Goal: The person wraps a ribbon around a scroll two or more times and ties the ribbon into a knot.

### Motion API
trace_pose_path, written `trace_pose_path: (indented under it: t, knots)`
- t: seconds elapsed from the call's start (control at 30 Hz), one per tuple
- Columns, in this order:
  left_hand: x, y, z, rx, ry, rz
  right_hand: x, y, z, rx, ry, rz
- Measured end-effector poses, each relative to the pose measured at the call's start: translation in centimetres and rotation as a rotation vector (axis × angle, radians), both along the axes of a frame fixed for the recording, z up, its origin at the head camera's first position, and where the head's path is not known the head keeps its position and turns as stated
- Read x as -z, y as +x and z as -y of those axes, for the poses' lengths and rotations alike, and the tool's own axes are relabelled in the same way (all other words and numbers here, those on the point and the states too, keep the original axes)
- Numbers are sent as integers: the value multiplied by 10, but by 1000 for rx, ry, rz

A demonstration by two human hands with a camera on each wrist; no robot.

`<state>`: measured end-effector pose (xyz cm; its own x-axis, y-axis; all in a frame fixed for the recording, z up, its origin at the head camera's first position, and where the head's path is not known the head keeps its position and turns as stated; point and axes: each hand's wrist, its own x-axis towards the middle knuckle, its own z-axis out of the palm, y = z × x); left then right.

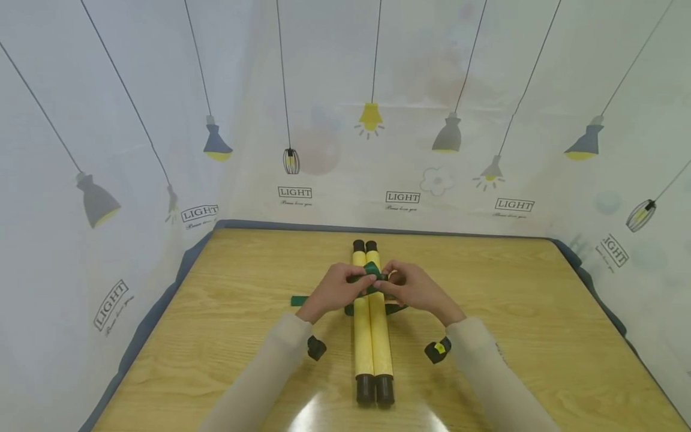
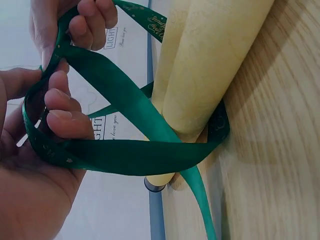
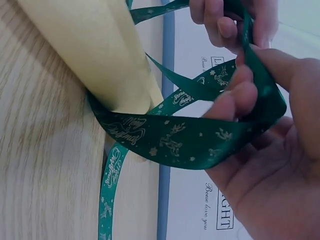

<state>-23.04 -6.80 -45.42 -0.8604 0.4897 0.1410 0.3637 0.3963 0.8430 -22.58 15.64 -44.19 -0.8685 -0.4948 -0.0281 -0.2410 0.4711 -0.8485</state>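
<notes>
Two yellow paper rolls point(image 1: 372, 342) with dark end caps lie side by side on the wooden table, pointing away from me. A green ribbon point(image 3: 170, 140) printed with gold "Merry Christmas" lettering and reindeer passes under and around them. Over the rolls, my left hand point(image 1: 339, 287) pinches the ribbon between thumb and fingers. Close against it, my right hand point(image 1: 412, 289) pinches the same ribbon, fingertips meeting. In the left wrist view, a wide ribbon loop point(image 2: 135, 157) hangs loosely round the left fingers, standing off the rolls. The crossing between the fingertips is partly hidden.
One ribbon tail point(image 1: 299, 300) stretches left across the tabletop point(image 1: 216, 336). Dark wrist-camera pieces point(image 1: 316, 348) show below each hand. A pale curtain point(image 1: 345, 48) printed with lamps surrounds the table's back and sides, above a blue-grey edge point(image 1: 270, 225).
</notes>
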Motion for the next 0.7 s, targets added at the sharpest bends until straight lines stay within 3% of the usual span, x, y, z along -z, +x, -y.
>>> trace_pose_path:
  t: [0.13, 0.3, 0.43, 0.57, 0.7]
  knots:
    - [1, 3, 0, -46, 5, -12, -1, 2, 3, 46, 46, -90]
    - [1, 6, -2, -173, 18, -21, 1, 2, 5, 66, 73, -280]
    - [0, 8, -2, -260, 42, -23, 2, 1, 4, 72, 57, -318]
    - [0, 7, -1, -267, 84, -46, 0, 1, 4, 55, 62, -325]
    - [-1, 5, 2, -215, 0, -123, 0, 1, 4, 32, 66, -357]
